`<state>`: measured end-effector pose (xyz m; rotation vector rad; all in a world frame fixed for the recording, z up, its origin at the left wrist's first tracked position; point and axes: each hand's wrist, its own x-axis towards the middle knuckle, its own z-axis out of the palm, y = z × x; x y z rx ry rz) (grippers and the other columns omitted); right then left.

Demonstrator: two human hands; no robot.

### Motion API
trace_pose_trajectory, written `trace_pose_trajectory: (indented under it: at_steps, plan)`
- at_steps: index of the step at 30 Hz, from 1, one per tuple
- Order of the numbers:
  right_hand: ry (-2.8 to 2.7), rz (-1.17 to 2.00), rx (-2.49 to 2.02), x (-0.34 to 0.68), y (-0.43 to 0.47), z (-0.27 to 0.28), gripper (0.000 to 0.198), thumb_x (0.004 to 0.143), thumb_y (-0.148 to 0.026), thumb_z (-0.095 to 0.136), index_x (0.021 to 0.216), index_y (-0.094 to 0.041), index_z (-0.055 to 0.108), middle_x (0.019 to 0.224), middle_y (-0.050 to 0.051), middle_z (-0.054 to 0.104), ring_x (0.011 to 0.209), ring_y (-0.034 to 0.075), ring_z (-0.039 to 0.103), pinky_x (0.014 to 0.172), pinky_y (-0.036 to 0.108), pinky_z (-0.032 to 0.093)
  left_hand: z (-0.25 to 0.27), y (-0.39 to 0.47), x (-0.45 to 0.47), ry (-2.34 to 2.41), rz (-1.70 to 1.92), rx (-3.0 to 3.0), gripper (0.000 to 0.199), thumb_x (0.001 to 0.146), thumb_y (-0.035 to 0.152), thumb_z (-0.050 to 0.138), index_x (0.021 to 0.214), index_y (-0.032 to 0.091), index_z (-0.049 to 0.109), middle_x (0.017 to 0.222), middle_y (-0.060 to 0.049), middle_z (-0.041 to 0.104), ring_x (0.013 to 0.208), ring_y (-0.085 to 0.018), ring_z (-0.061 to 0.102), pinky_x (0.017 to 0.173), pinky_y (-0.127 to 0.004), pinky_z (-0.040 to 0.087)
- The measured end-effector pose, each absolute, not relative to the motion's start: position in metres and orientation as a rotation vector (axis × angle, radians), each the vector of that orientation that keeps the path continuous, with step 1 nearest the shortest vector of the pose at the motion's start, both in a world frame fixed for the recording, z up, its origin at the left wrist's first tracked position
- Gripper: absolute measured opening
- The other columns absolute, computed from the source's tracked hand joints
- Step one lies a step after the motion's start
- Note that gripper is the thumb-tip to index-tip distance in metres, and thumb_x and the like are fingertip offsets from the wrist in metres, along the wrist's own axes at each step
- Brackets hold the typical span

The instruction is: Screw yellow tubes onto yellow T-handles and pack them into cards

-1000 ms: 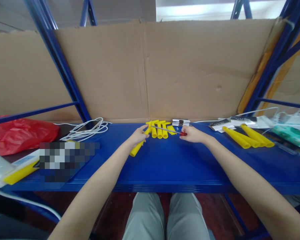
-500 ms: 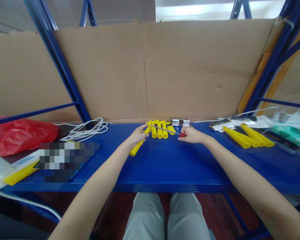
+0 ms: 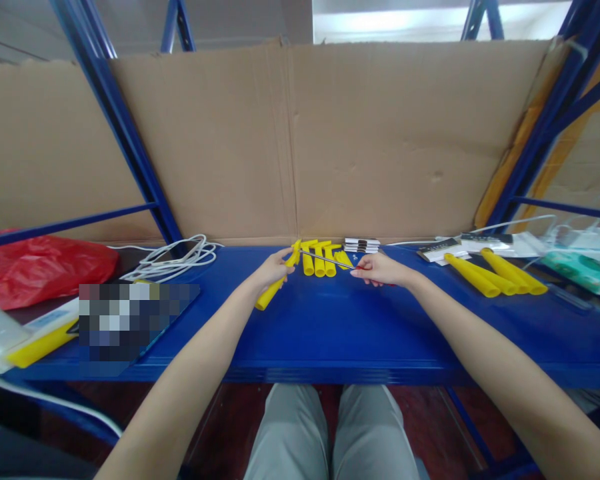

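Note:
My left hand [image 3: 273, 270] is closed round a yellow hollow plastic handle [image 3: 268, 297], which slants with its wide open end down towards me. In my right hand [image 3: 381, 269] is a screwdriver [image 3: 326, 259] with a long metal shaft and a red grip. The shaft runs leftward, its tip at the narrow head of the held handle; the exact contact is too small to make out. Just behind the shaft, several like yellow handles [image 3: 319, 268] lie side by side, with small flat yellow pieces [image 3: 342, 259] to their right.
Stacked white-and-black packs [image 3: 362, 245] lie by the cardboard wall [image 3: 380, 147]. To the right are more yellow handles [image 3: 473, 277] and a green pack [image 3: 577, 267]. On the left sit a coiled white cable [image 3: 187, 260], a red bag [image 3: 50, 270] and a blurred-out object [image 3: 130, 327].
My right hand has opened up its grip from a fist to a fingertip hold on the screwdriver, showing more red grip. My left hand and its handle have shifted slightly left.

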<state>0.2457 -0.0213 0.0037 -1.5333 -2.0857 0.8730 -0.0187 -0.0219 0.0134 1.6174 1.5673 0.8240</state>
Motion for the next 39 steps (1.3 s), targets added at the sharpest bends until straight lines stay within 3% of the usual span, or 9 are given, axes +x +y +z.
trace_pose_trajectory:
  at_steps: [5,9,12,21,27,31,35,39]
  plan:
    - [-2.085,0.947,-1.52,0.246,-0.025,0.007,0.034,0.085,-0.047,0.047,0.07,-0.017,0.052,0.058,0.0,0.055,0.045,0.008,0.047,0.04,0.02,0.035,0.014,-0.022,-0.019,1.564,0.835,1.629,0.065,0.082,0.007,0.049,0.141,0.023,0.031,0.073,0.002,0.051,0.044,-0.004,0.043,0.044,-0.019,0.037]
    - [-2.089,0.988,-1.508,0.247,-0.022,-0.001,0.024,0.08,-0.04,0.06,0.079,-0.018,0.048,0.058,-0.002,0.056,0.045,0.008,0.05,0.042,0.02,0.039,0.012,-0.021,-0.02,1.54,0.822,1.651,0.065,0.081,0.008,0.049,0.142,0.023,0.03,0.075,0.001,0.051,0.045,-0.005,0.044,0.043,-0.018,0.038]
    - [-2.026,1.017,-1.48,0.247,-0.021,-0.003,0.029,0.073,-0.035,0.068,0.084,-0.02,0.045,0.054,-0.007,0.052,0.042,0.007,0.045,0.041,0.019,0.035,0.01,-0.019,-0.02,1.542,0.814,1.668,0.064,0.08,0.007,0.049,0.14,0.022,0.033,0.076,0.001,0.052,0.044,-0.005,0.045,0.043,-0.019,0.038]
    - [-2.041,1.16,-1.519,0.251,-0.025,0.01,0.028,0.083,-0.041,0.052,0.073,-0.016,0.061,0.059,0.0,0.057,0.048,0.01,0.049,0.046,0.022,0.039,0.01,-0.02,-0.018,1.543,0.796,1.664,0.065,0.08,0.007,0.049,0.141,0.023,0.032,0.084,-0.002,0.056,0.045,-0.004,0.045,0.044,-0.02,0.039]
    - [-2.06,1.05,-1.486,0.251,-0.022,0.0,0.025,0.074,-0.038,0.066,0.078,-0.017,0.051,0.061,-0.001,0.058,0.048,0.009,0.052,0.043,0.021,0.039,0.011,-0.02,-0.018,1.539,0.796,1.675,0.065,0.081,0.009,0.05,0.141,0.023,0.032,0.082,-0.002,0.056,0.044,-0.004,0.045,0.043,-0.02,0.038]
    - [-2.011,1.031,-1.491,0.251,-0.019,-0.003,0.036,0.069,-0.043,0.07,0.083,-0.018,0.049,0.054,-0.006,0.053,0.039,0.006,0.043,0.037,0.019,0.031,0.012,-0.021,-0.017,1.541,0.812,1.665,0.066,0.081,0.008,0.049,0.142,0.022,0.03,0.076,0.0,0.054,0.044,-0.004,0.044,0.042,-0.018,0.037]
    - [-2.041,1.111,-1.447,0.25,-0.021,0.0,0.039,0.076,-0.055,0.058,0.075,-0.016,0.055,0.054,-0.002,0.052,0.044,0.007,0.044,0.041,0.021,0.034,0.013,-0.021,-0.018,1.539,0.83,1.667,0.065,0.081,0.007,0.049,0.142,0.022,0.03,0.076,0.001,0.052,0.045,-0.004,0.043,0.042,-0.017,0.036]
    - [-2.113,1.02,-1.473,0.249,-0.021,0.002,0.035,0.079,-0.049,0.056,0.07,-0.016,0.055,0.056,-0.001,0.053,0.048,0.008,0.046,0.045,0.021,0.036,0.012,-0.021,-0.018,1.548,0.845,1.664,0.066,0.08,0.006,0.05,0.141,0.021,0.032,0.077,0.0,0.052,0.045,-0.004,0.043,0.043,-0.018,0.036]
